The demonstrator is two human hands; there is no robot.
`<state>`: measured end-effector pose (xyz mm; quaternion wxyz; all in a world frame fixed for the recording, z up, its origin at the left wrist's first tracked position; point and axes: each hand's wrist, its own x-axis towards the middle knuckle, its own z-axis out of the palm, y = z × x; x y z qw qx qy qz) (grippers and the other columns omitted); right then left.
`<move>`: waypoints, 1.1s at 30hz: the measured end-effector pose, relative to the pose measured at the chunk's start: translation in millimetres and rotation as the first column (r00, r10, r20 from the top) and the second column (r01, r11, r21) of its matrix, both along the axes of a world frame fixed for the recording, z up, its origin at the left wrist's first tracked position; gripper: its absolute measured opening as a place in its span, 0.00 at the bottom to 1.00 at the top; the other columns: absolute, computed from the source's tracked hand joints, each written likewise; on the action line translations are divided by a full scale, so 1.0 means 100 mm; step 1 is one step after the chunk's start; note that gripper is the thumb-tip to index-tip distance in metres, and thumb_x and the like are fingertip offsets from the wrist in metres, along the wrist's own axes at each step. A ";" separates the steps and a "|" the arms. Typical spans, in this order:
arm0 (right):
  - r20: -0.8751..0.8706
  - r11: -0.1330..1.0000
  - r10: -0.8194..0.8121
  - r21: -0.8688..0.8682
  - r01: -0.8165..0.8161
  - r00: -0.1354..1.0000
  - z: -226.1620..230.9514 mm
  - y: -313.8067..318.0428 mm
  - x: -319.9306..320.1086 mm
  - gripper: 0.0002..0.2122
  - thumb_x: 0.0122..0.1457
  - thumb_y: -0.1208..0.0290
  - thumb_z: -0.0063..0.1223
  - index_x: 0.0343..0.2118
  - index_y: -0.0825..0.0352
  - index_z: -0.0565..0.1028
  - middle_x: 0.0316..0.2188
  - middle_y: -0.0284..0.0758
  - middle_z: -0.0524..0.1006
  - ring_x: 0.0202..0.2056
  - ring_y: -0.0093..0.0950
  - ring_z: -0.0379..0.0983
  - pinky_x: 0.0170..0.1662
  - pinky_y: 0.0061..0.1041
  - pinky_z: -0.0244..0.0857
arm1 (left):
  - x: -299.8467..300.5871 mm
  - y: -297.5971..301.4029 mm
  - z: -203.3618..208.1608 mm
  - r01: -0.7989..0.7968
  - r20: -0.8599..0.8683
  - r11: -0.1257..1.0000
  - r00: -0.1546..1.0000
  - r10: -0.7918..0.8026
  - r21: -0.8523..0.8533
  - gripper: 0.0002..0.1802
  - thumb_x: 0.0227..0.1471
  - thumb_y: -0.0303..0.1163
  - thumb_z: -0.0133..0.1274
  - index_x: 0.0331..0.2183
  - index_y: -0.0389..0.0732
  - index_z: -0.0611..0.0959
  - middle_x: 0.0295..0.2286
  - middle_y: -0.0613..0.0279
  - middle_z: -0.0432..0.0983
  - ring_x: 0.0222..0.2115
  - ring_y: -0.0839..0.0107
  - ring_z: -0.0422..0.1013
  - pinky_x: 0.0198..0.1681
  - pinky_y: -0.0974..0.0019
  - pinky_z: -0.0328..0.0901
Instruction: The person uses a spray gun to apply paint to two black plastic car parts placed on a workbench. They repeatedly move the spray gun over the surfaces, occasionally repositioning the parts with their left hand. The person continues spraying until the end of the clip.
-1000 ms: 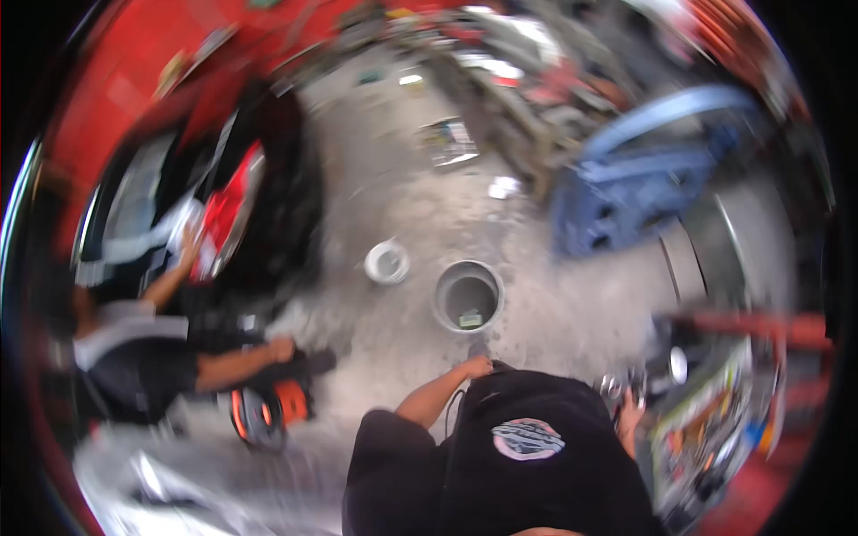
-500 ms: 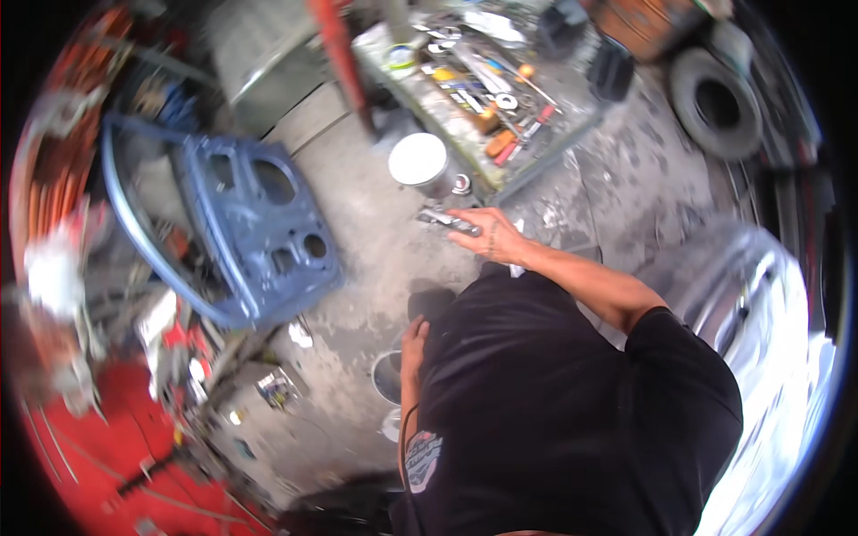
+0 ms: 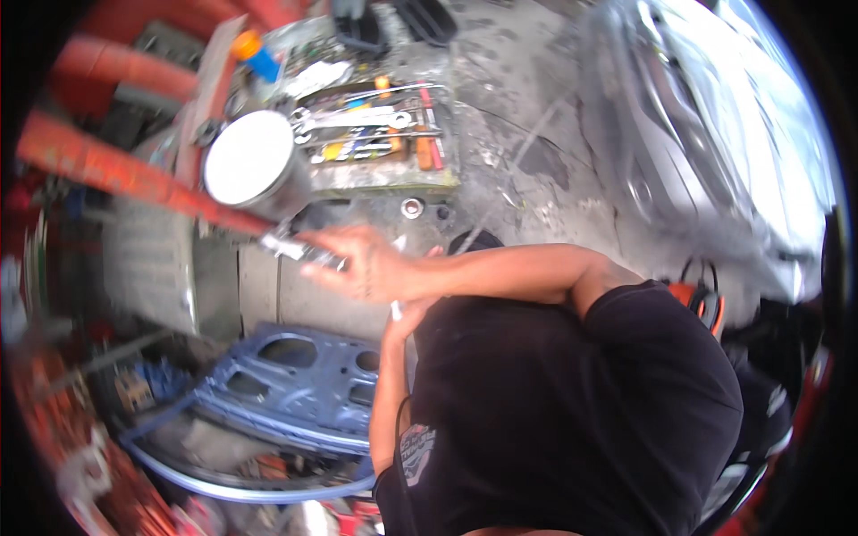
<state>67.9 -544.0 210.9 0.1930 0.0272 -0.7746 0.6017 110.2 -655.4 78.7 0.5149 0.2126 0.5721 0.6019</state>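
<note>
My right hand (image 3: pixel 368 266) is wrapped round a short silver metal hand tool (image 3: pixel 290 247), whose exact kind is blurred. The tool's end points left, close to the lower edge of a can with a white top (image 3: pixel 250 159); I cannot tell whether they touch. My left hand (image 3: pixel 407 320) is by my body, partly behind my right forearm, with its fingers mostly hidden. A small white bit shows beside it. Beyond the right hand, a work surface (image 3: pixel 393 189) carries a tray of tools, among them wrenches (image 3: pixel 357 119) and screwdrivers (image 3: pixel 424 154).
A blue car door panel (image 3: pixel 295 406) lies at the lower left. Red metal beams (image 3: pixel 116 161) cross the upper left. A small round metal part (image 3: pixel 412 208) sits near the work surface. Plastic-wrapped car parts (image 3: pixel 679 134) stand at the right. A blue bottle with an orange cap (image 3: pixel 256 58) stands farther back.
My view has turned left, toward the can and beams. My right hand still grips the tool and now appears nearer the can. My left hand has come up beside the right forearm.
</note>
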 end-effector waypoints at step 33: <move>0.233 0.355 -0.934 0.509 0.784 0.272 0.17 0.29 -2.34 0.23 0.62 0.61 0.55 0.50 0.77 0.76 0.26 0.55 0.80 0.32 0.50 0.80 0.39 0.42 0.72 | -2.88 -0.48 -0.61 0.904 -0.006 0.411 0.414 -0.910 0.122 0.13 0.61 0.33 0.56 0.43 0.35 0.85 0.34 0.64 0.83 0.38 0.79 0.75 0.44 0.67 0.68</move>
